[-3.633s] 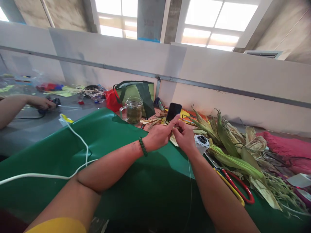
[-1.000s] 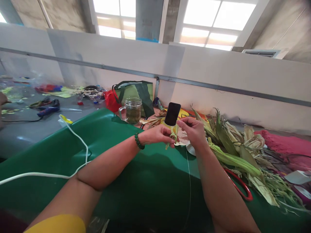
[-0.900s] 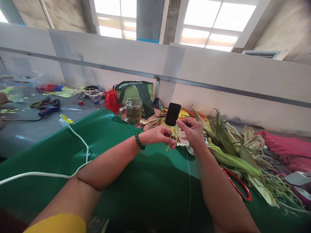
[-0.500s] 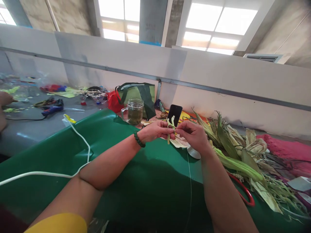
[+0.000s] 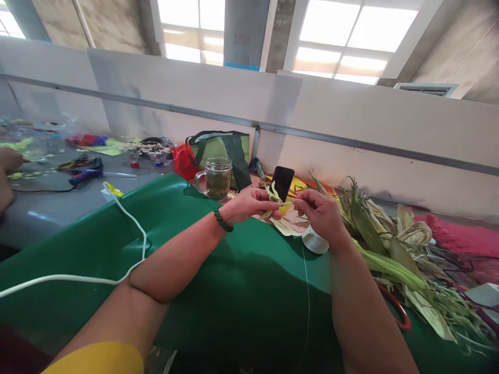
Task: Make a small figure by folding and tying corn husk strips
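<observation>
My left hand (image 5: 249,204) is closed in a pinch on a small bundle of green corn husk strips (image 5: 272,196), held over the green table cover (image 5: 195,244). My right hand (image 5: 320,215) is a little to the right of it, fingers pinched on a thin thread (image 5: 306,280) that runs taut to the bundle and hangs down over the cover. A white thread spool (image 5: 315,242) sits under my right wrist. A pale husk piece (image 5: 286,224) lies below both hands.
A pile of corn husks (image 5: 382,234) fills the right side, with red-handled scissors (image 5: 395,309) near it. A phone (image 5: 283,182), a glass mug (image 5: 216,178) and a green bag (image 5: 226,150) stand behind. A white cable (image 5: 117,270) crosses the cover. Another person's hand (image 5: 8,171) is at far left.
My right hand has drawn away to the right, pulling the thread taut from the husk bundle. The left hand has kept its hold and risen slightly.
</observation>
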`<action>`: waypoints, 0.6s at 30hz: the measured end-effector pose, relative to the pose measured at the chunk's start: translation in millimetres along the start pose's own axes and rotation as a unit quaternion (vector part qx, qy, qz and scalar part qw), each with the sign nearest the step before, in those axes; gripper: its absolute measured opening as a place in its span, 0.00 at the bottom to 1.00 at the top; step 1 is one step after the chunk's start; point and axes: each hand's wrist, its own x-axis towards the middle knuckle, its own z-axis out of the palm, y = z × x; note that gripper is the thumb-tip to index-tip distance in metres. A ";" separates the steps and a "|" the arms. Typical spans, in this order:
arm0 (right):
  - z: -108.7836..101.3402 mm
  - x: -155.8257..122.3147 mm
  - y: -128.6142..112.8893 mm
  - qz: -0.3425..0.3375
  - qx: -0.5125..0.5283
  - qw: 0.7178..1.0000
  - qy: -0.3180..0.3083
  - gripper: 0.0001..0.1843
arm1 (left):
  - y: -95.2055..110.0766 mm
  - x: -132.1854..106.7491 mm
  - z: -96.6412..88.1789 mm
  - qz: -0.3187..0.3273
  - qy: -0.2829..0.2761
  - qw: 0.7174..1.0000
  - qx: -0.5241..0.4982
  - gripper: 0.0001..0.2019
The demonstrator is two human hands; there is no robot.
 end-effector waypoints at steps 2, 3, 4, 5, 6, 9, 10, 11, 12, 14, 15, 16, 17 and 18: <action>-0.9 0.1 1.0 0.000 0.014 1.000 0.016 0.12 | 2.1 -1.3 0.6 0.011 0.000 1.000 0.010 0.15; -1.5 0.4 1.5 0.002 0.024 0.999 0.023 0.13 | 3.1 -1.7 0.9 0.011 -0.002 1.000 0.010 0.15; -2.0 0.9 1.9 0.008 0.037 0.999 0.031 0.14 | 3.8 -1.9 1.0 0.012 -0.001 1.000 0.010 0.15; -2.4 1.5 2.0 0.018 0.053 0.997 0.043 0.15 | 4.3 -1.9 0.9 0.014 0.008 1.000 0.007 0.15; -2.4 2.2 1.8 0.036 0.069 0.996 0.052 0.17 | 4.5 -1.5 0.6 0.019 0.024 1.000 0.002 0.15; 3.0 2.9 -0.9 0.116 0.113 0.987 0.010 0.22 | 2.9 1.1 -0.9 0.042 0.094 0.994 -0.036 0.14; 7.4 2.4 -2.2 0.138 0.122 0.982 -0.028 0.24 | 1.7 2.2 -1.1 0.046 0.113 0.991 -0.054 0.14; 13.1 1.5 -3.4 0.153 0.129 0.977 -0.070 0.25 | 0.4 3.3 -0.9 0.046 0.126 0.988 -0.072 0.14; 19.8 0.3 -4.5 0.158 0.133 0.973 -0.101 0.26 | -1.0 4.2 -0.3 0.043 0.131 0.986 -0.089 0.14; 34.0 -2.4 -5.5 0.150 0.134 0.973 -0.115 0.26 | -3.8 5.4 1.8 0.038 0.131 0.984 -0.114 0.14; 40.3 -3.5 -5.5 0.147 0.135 0.975 -0.097 0.25 | -4.9 5.7 3.2 0.037 0.127 0.983 -0.124 0.14; 45.7 -4.4 -5.3 0.142 0.138 0.977 -0.079 0.25 | -5.8 5.7 4.7 0.035 0.124 0.983 -0.132 0.15; 49.9 -5.1 -5.1 0.136 0.139 0.979 -0.064 0.25 | -6.5 5.7 6.1 0.033 0.121 0.982 -0.138 0.15; 53.1 -5.7 -5.2 0.130 0.138 0.981 -0.051 0.24 | -6.9 5.6 7.4 0.030 0.122 0.982 -0.143 0.15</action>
